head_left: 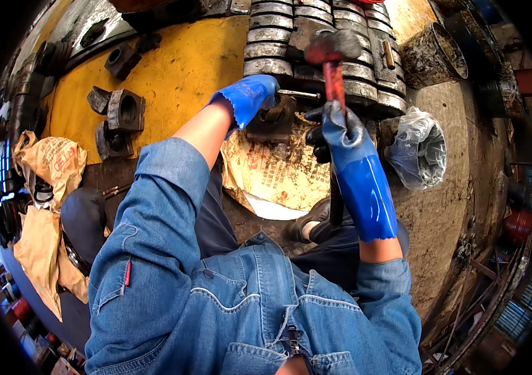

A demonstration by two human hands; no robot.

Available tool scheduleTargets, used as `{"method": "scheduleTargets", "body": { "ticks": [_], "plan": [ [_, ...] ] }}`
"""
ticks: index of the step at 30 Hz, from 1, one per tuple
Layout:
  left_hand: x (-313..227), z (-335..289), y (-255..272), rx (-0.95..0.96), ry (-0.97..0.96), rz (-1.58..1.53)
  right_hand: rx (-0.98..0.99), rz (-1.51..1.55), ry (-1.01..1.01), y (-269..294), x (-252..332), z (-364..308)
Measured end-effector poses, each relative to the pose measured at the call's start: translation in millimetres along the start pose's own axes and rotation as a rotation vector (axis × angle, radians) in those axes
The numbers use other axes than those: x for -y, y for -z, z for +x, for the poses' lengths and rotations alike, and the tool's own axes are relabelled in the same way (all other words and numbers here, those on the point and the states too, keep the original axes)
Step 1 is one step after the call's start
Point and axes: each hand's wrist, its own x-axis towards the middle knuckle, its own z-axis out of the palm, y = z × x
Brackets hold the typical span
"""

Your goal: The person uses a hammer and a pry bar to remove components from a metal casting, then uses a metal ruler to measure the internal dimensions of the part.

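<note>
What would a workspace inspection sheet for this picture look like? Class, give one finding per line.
Surface: yellow metal surface, worn and dirty, with crumpled brown paper in front of the person.
Job's things: red-handled hammer raised over a dark metal block; thin steel pin held at the block.
Clutter: loose metal blocks with holes; stacked link plates; rusty tin; plastic bag; paper sacks.
Hands: left hand, blue glove, on pin and block; right hand, dark-and-blue glove, grips the hammer handle.
Cables: nothing seen.
Surroundings: metal scrap and frames at right edge.
</note>
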Motion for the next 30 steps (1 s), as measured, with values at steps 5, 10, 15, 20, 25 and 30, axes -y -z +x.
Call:
{"method": "scheduleTargets", "body": {
  "ticks": [5, 10, 15, 20, 25, 30],
  "plan": [
    [18, 15, -8, 0.042, 0.022, -0.126, 0.087, -0.234, -0.164, -6, 14, 3],
    [-3, 11, -2, -0.013, 0.037, 0.135, -0.006, -0.104, -0.241, -3, 38, -9],
    [-2, 13, -2, 0.062, 0.045, 0.085, -0.013, -0.022, -0.126, -3, 45, -13],
    [29, 13, -26, -0.09, -0.099, -0.096, 0.053, -0.18, -0.327, -8, 27, -18],
    [11, 11, -11, 0.024, 0.031, 0.112, -0.102, 0.007, -0.166, -7, 30, -4],
    [-8, -1, -2, 0.037, -0.044, 0.049, 0.028, 0.076, -0.051, -3, -29, 1]
  ]
}}
